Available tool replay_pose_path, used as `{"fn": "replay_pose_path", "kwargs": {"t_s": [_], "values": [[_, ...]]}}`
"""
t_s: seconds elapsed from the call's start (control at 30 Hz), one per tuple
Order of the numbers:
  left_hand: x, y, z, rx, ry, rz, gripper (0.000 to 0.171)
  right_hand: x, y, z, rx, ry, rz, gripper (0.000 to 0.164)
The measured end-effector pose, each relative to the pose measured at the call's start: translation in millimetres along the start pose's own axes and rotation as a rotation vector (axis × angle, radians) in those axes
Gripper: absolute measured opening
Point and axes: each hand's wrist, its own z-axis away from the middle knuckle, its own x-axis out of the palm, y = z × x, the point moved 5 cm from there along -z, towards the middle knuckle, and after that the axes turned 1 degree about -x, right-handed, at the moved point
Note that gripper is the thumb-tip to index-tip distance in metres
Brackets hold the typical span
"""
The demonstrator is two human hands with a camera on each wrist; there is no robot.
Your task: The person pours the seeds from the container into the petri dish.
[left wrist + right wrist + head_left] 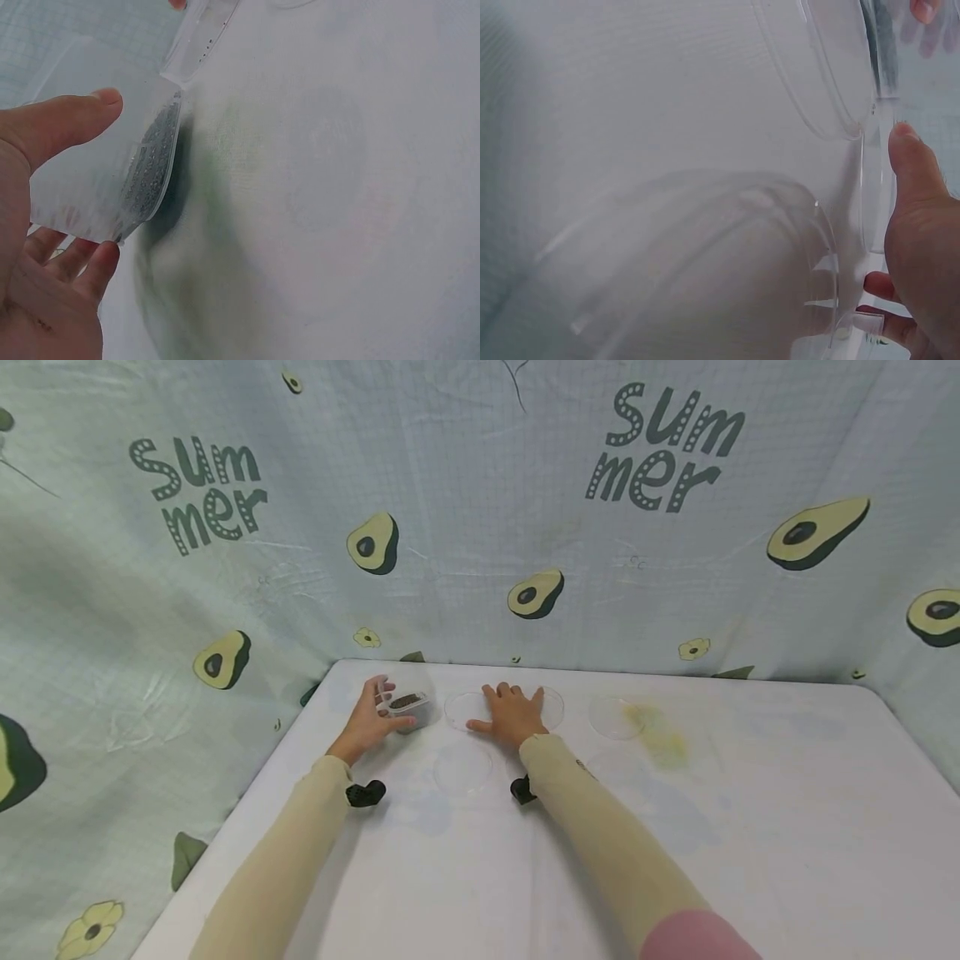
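My left hand (369, 720) grips a clear plastic container (82, 165), thumb on one side and fingers on the other. Small dark grains (154, 157) lie inside it, against the lower wall. The container tilts toward a clear shallow dish (201, 37), where a few dark specks show. My right hand (512, 714) reaches over clear round dishes at the back of the table, fingers spread. In the right wrist view its thumb is beside the edge of a dish (877, 184); how firmly it touches is unclear.
More clear round dishes sit on the white table (450, 877): one in front (462, 768) and one to the right (617, 718). A yellow-green patch (663, 739) marks the cloth. Behind the table hangs a curtain (465, 485) printed with avocados.
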Motion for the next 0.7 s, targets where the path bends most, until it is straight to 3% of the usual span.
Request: {"fn": "replay_pose_path", "kwargs": {"t_s": [0.7], "values": [[0.4, 9.5, 1.9, 0.024, 0.005, -0.088, 0.096, -3.9, -1.8, -1.3, 0.001, -0.01, 0.038, 0.084]]}}
